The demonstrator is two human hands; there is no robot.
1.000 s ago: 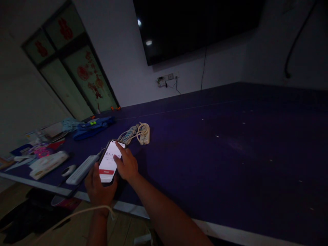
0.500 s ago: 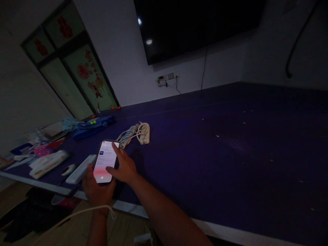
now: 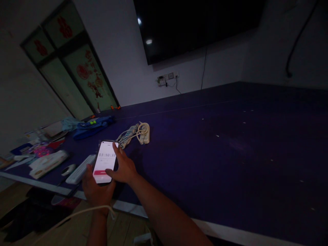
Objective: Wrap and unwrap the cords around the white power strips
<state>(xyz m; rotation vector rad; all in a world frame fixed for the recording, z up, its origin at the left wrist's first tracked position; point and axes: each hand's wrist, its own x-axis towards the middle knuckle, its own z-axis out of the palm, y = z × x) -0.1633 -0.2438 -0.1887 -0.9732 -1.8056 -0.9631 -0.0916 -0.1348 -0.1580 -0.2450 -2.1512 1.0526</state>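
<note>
Dim light fills the room, where a large dark screen (image 3: 200,27) hangs on the pale wall above the purple-blue table (image 3: 217,171). From the head view, which is the only one, the phone (image 3: 104,160) is above the near edge of the table, at left of centre, with its screen lit and showing 03:50:33 over a red bar. The left hand (image 3: 97,191) is curled around the lower part of the phone and has hold of it. The right hand (image 3: 125,167) is half open, its thumb over the red bar and its index finger at the upper right edge; whether it also grips the phone, I cannot tell. Beyond the phone lies a white power strip (image 3: 145,136) with looped cord, and farther left is a blue cloth (image 3: 93,128).
</note>
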